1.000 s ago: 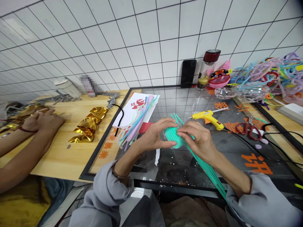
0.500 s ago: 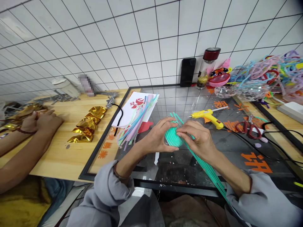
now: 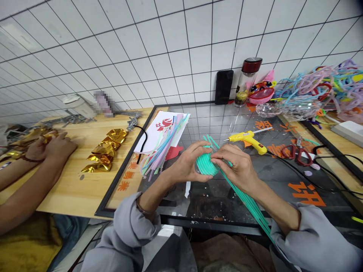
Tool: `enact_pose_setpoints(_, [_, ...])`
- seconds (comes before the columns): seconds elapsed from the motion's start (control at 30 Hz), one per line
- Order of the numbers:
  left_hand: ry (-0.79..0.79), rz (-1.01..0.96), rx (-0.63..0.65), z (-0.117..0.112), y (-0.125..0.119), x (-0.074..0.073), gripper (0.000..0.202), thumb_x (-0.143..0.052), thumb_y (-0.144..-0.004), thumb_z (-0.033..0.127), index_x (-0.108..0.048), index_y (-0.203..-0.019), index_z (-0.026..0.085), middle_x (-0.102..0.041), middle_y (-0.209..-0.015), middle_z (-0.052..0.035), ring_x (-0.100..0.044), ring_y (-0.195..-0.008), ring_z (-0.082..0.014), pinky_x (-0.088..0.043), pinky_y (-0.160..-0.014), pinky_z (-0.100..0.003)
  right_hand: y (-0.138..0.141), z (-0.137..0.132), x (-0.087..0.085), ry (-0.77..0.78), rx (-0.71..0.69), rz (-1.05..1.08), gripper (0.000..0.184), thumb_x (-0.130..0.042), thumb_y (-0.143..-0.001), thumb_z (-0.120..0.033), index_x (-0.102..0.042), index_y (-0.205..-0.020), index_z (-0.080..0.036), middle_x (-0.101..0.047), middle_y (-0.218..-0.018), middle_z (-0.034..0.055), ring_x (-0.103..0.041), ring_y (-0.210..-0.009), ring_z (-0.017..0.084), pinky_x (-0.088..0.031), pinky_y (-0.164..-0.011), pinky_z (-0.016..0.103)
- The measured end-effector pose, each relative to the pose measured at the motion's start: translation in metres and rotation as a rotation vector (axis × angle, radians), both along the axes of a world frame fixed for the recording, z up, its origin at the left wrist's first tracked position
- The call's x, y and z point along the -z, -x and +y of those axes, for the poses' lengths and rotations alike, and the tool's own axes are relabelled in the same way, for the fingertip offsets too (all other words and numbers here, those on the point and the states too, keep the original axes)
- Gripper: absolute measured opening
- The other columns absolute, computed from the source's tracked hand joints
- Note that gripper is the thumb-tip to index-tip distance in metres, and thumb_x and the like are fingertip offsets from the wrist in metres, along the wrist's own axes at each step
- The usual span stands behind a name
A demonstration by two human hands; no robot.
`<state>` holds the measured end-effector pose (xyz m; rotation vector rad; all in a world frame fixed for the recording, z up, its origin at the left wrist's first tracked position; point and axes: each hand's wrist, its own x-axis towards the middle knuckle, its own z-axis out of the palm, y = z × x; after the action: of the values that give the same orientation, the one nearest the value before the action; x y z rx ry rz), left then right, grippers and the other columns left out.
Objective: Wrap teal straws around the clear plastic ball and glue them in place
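Observation:
A rounded form wrapped in green strips [image 3: 206, 164] sits in my left hand [image 3: 185, 163], with the thumb below it and the fingers over its top. My right hand [image 3: 236, 163] pinches green strips at the form's right side. Long loose ends of these green strips [image 3: 246, 202] run from under my right hand down toward my right sleeve, and a few short ends poke up above the form. Just beyond my right hand lies a yellow glue gun [image 3: 249, 140]. Left of my left hand is a bundle of pastel strips [image 3: 163, 145], partly on a white sheet [image 3: 153, 126].
Red-handled scissors [image 3: 297, 153] and black cords lie at right. A black phone [image 3: 224, 87] and a glass bottle [image 3: 244, 85] stand by the wall, near a tangled colourful heap [image 3: 320, 88]. At left, a co-worker's hands [image 3: 53, 147] handle gold foil near a folded gold strip [image 3: 106, 151].
The view has shifted very slightly. Both my hands keep nearly the same hold on the green form and strips; the co-worker's hands have moved a little.

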<state>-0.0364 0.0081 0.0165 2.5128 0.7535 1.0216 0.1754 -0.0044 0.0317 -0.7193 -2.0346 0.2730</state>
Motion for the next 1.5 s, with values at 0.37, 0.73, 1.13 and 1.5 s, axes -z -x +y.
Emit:
enact_pose_setpoints(0.37, [0.016,-0.006,-0.006,-0.0009,0.0005,-0.0002,0.073,-0.083,-0.068,0.032,-0.043,-0.13,0.025,-0.057,-0.132,-0.0156,-0.056,-0.13,-0.0341,-0.05,-0.105,-0.054,0.0004,0.0005,0.0038,-0.021,0.019,-0.01,0.014,-0.059,-0.097,-0.021,-0.07,-0.089,-0.017,-0.069,-0.08,0.0033,-0.063,-0.075,0.016,-0.047,-0.071,0.032])
enact_pose_setpoints(0.73, [0.024,-0.015,0.014,-0.0003,0.0002,-0.0012,0.074,-0.084,-0.068,0.031,-0.04,-0.128,0.026,-0.055,-0.133,-0.0155,-0.057,-0.126,-0.0334,-0.049,-0.105,-0.053,0.0007,-0.0009,0.002,0.013,0.016,-0.008,0.015,-0.059,-0.097,-0.021,-0.071,-0.089,-0.018,-0.071,-0.081,0.0036,-0.065,-0.076,0.017,-0.047,-0.072,0.032])
enact_pose_setpoints(1.13, [0.021,0.026,0.011,-0.0008,0.0019,-0.0021,0.065,-0.083,-0.072,0.034,-0.046,-0.123,0.023,-0.055,-0.133,-0.0178,-0.055,-0.129,-0.0339,-0.05,-0.104,-0.054,0.0022,0.0005,0.0042,0.013,0.012,0.002,0.015,-0.059,-0.096,-0.02,-0.072,-0.088,-0.017,-0.07,-0.079,0.0034,-0.063,-0.074,0.016,-0.047,-0.071,0.032])
enact_pose_setpoints(1.5, [0.037,-0.043,0.02,0.0046,0.0049,0.0026,0.067,-0.086,-0.069,0.038,-0.049,-0.123,0.025,-0.056,-0.131,-0.0156,-0.056,-0.129,-0.0333,-0.05,-0.104,-0.055,-0.0032,0.0042,0.0024,0.137,-0.001,0.133,0.012,-0.064,-0.093,-0.025,-0.075,-0.091,-0.021,-0.072,-0.081,0.0022,-0.066,-0.075,0.016,-0.051,-0.07,0.031])
